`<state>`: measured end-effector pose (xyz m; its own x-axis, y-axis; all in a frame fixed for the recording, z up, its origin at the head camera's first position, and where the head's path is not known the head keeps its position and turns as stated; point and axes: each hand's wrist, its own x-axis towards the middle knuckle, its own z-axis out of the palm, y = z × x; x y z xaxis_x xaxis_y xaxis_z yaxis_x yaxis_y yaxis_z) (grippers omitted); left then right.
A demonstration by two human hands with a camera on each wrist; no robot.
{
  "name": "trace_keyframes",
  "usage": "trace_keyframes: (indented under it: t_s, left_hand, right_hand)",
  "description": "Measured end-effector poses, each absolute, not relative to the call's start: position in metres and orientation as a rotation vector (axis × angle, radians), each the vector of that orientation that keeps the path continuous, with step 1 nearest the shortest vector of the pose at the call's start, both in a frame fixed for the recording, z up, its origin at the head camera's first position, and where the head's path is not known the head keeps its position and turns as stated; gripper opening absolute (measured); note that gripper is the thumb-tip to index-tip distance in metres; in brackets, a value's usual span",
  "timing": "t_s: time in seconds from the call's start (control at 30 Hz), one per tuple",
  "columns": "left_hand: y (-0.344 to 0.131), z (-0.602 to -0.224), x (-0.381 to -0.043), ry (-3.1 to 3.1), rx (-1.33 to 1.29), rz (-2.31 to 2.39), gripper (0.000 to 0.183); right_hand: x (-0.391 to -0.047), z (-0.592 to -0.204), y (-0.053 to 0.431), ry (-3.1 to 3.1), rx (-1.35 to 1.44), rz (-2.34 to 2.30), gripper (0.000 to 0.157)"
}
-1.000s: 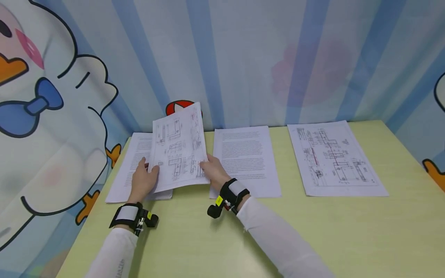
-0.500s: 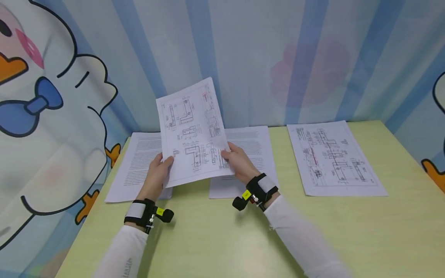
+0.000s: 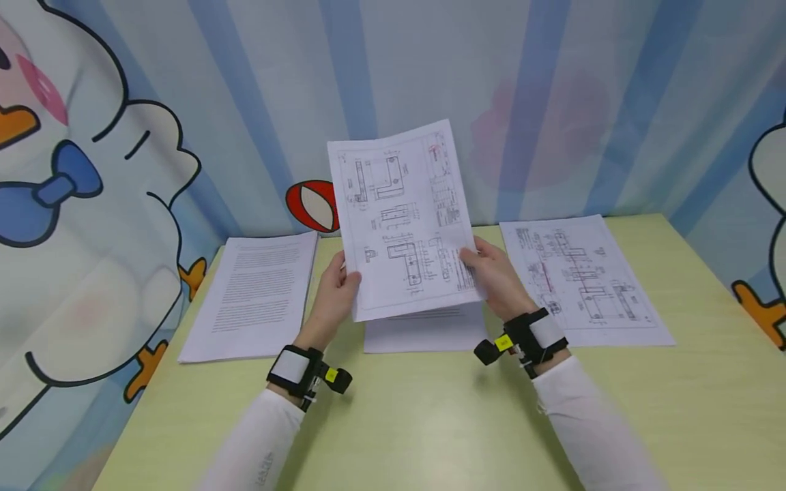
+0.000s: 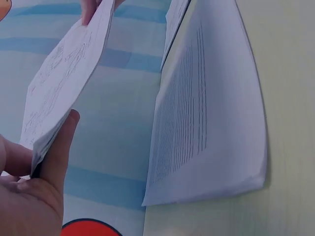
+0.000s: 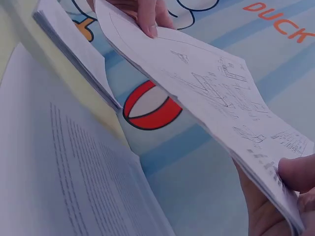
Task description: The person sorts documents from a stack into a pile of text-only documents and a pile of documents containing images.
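Both hands hold up a thin stack of drawing sheets [image 3: 405,225], printed with technical drawings of L-shaped parts. My left hand [image 3: 333,293] pinches its lower left edge, thumb in front and fingers behind. On the opposite edge my right hand [image 3: 499,279] pinches it the same way. In the right wrist view the layered edges of the drawing sheets [image 5: 206,93] show between thumb and fingers. Below the raised stack lies a middle pile of text pages [image 3: 424,334], mostly covered in the head view; its printed lines show in the left wrist view.
A left pile of text pages [image 3: 252,300] lies on the pale yellow-green table [image 3: 405,423]. Another drawing pile [image 3: 595,286] lies at the right, partly behind my right hand. A blue striped curtain [image 3: 424,61] with cartoon ducks stands along the table's back edge.
Both hands have carried the drawing sheets up and rightward, from over the left pile to above the middle pile. The left pile is now fully uncovered.
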<state>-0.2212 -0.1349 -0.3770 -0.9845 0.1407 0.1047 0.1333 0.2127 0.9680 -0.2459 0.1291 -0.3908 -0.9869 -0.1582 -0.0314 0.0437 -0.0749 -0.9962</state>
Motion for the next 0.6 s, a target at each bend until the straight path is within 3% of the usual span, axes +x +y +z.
trace_keyframes:
  t_s: [0.3,0.6]
  left_hand:
    - [-0.092,-0.39,-0.241,2.392,0.428,1.969,0.041]
    - [-0.041,-0.397,-0.242,2.248,0.393,2.023,0.037]
  right_hand:
    - [-0.238,-0.371,0.189,2.345,-0.061,-2.081,0.044]
    - [-0.229,-0.372,0.239,2.598,0.077,-1.921,0.053]
